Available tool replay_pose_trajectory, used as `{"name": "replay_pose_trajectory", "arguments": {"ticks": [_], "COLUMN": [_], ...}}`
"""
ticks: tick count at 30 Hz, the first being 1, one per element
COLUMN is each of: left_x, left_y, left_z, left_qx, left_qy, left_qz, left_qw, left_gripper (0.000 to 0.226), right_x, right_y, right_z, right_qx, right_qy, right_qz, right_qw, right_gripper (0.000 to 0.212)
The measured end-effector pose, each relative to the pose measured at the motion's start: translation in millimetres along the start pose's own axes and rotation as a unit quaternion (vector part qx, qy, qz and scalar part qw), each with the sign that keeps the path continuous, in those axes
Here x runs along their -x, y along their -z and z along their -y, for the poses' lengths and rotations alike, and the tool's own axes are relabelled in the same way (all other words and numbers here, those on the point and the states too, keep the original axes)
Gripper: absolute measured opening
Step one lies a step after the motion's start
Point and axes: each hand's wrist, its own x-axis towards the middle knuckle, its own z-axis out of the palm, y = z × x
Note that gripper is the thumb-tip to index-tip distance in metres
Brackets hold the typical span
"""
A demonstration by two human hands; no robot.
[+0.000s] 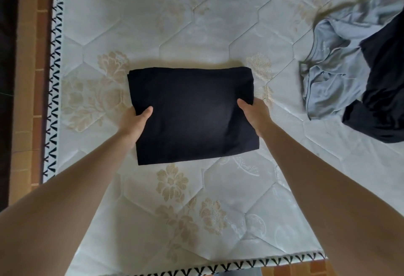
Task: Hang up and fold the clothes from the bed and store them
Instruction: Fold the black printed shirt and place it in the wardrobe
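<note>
The folded black garment [192, 113] lay flat mid-mattress [196, 24], left hand [136, 122] and right hand [253, 115] pinching its side edges, thumbs on top. Lifted unevenly, the folds could sag open. Gray and black clothes [354, 74] waited unfolded at right.

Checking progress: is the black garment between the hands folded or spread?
Folded: the black garment is a compact rectangle, gripped by the left hand and right hand.

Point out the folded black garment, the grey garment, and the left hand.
folded black garment [192, 113]: head view, middle of its top face.
grey garment [334, 83]: head view, crumpled middle.
left hand [135, 122]: head view, back of the hand.
</note>
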Motion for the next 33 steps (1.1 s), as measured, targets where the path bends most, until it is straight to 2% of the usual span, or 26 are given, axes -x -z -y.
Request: {"name": "replay_pose_trajectory", "arguments": {"ticks": [3, 7, 14, 20, 24, 33], "left_x": [11, 31, 97, 179, 247, 408], "left_y": [-5, -11, 15, 53, 69, 109], "left_z": [1, -12, -68, -122, -146, -125], "left_qx": [-0.055, -0.084, -0.031, -0.010, -0.005, 0.036], "left_qy": [-0.070, -0.115, -0.158, -0.191, -0.197, -0.120], "left_qz": [-0.051, -0.147, -0.205, -0.254, -0.272, -0.289], "left_qw": [0.995, 0.979, 0.965, 0.948, 0.942, 0.949], "left_gripper": [0.041, 0.044, 0.040, 0.039, 0.033, 0.038], "right_x": [10, 28, 74, 139, 185, 305], "right_y": [-2, 4, 52, 121, 163, 193], "right_z": [6, 25, 77, 124, 140, 150], "right_qx": [0.128, 0.209, 0.186, 0.150, 0.145, 0.175], "right_qy": [0.063, 0.148, 0.267, 0.338, 0.347, 0.389], "right_qz": [-0.073, -0.119, -0.132, -0.121, -0.081, 0.018], "right_qw": [0.987, 0.959, 0.936, 0.921, 0.923, 0.905], "right_gripper": [0.038, 0.039, 0.039, 0.039, 0.040, 0.036]}}
